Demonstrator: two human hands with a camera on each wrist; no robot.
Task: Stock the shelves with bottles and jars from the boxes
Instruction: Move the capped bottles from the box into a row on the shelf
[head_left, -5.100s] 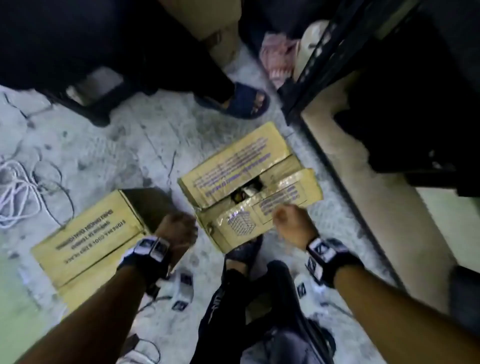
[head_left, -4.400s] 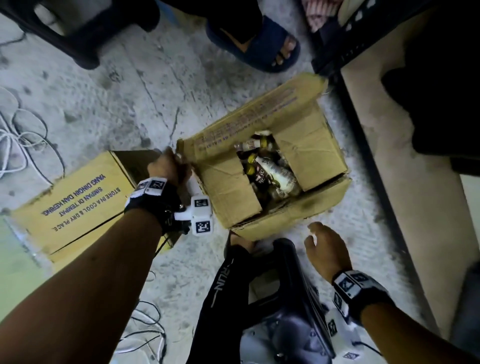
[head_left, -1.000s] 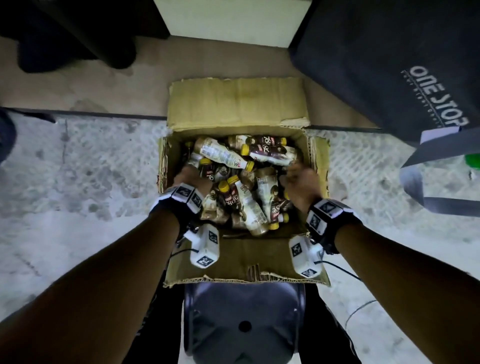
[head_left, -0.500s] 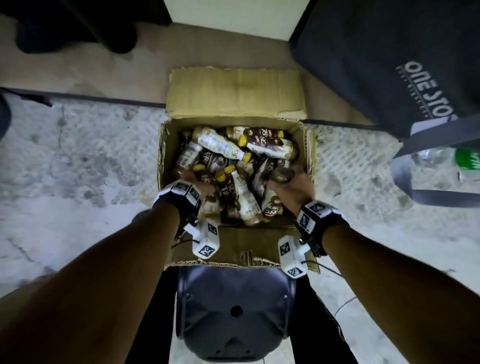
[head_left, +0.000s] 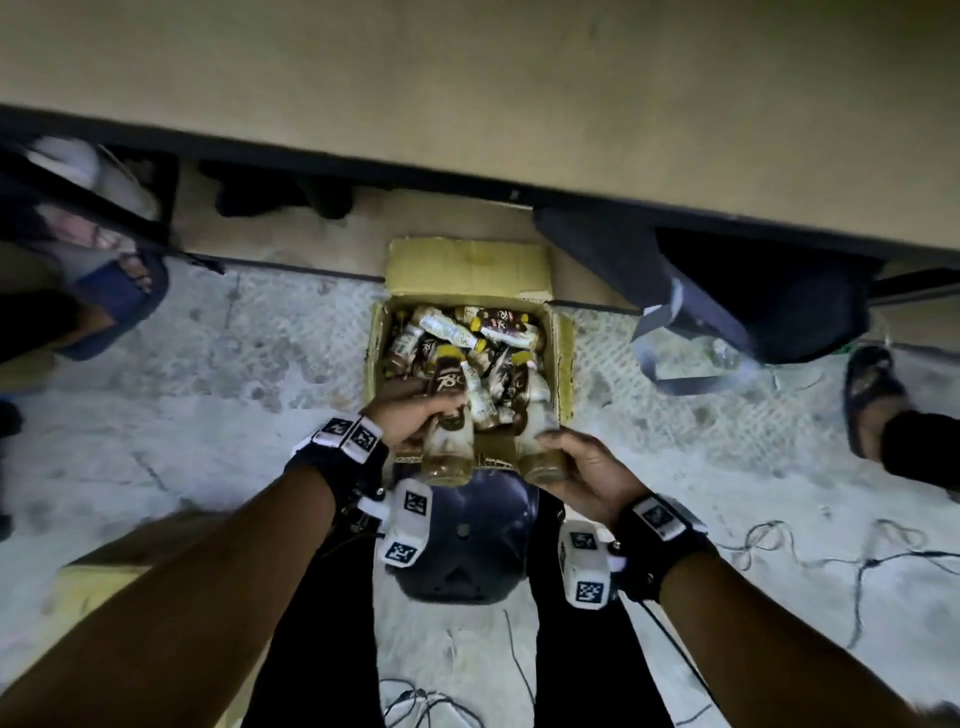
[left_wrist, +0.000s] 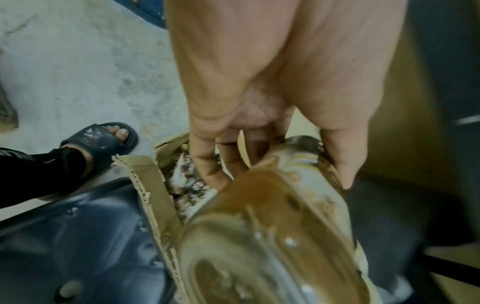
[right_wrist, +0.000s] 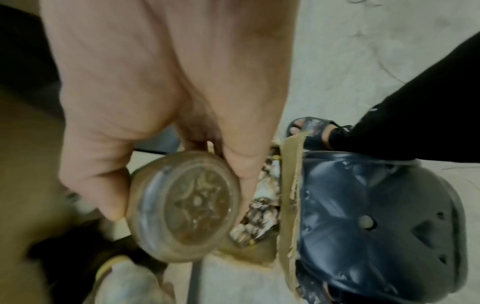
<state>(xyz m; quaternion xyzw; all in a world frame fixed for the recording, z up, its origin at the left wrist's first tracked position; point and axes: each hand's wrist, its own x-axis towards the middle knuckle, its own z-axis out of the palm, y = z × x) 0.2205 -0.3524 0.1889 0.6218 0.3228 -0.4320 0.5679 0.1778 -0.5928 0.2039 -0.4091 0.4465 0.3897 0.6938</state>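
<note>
An open cardboard box (head_left: 470, 267) full of small drink bottles with yellow caps (head_left: 498, 325) stands on the floor in front of me. My left hand (head_left: 410, 415) grips one brown-labelled bottle (head_left: 448, 410), lifted above the box's near edge. My right hand (head_left: 587, 467) grips a second bottle (head_left: 535, 415) beside it. In the left wrist view the fingers (left_wrist: 213, 164) curl round that bottle (left_wrist: 275, 226). The right wrist view looks at the round base of the other bottle (right_wrist: 184, 205), held between thumb and fingers (right_wrist: 241, 162).
A tan shelf board (head_left: 467, 93) with a dark edge runs across above the box. A dark bag (head_left: 727, 296) lies right of the box, a dark blue stool (head_left: 462, 545) between my legs. Other people's sandalled feet (head_left: 119, 296) stand at left and right. Cables (head_left: 831, 551) trail on the floor.
Both hands, which were down among the bottles half a second ago, have come up out of the box, each with a bottle. My view has risen and now takes in the shelf board.
</note>
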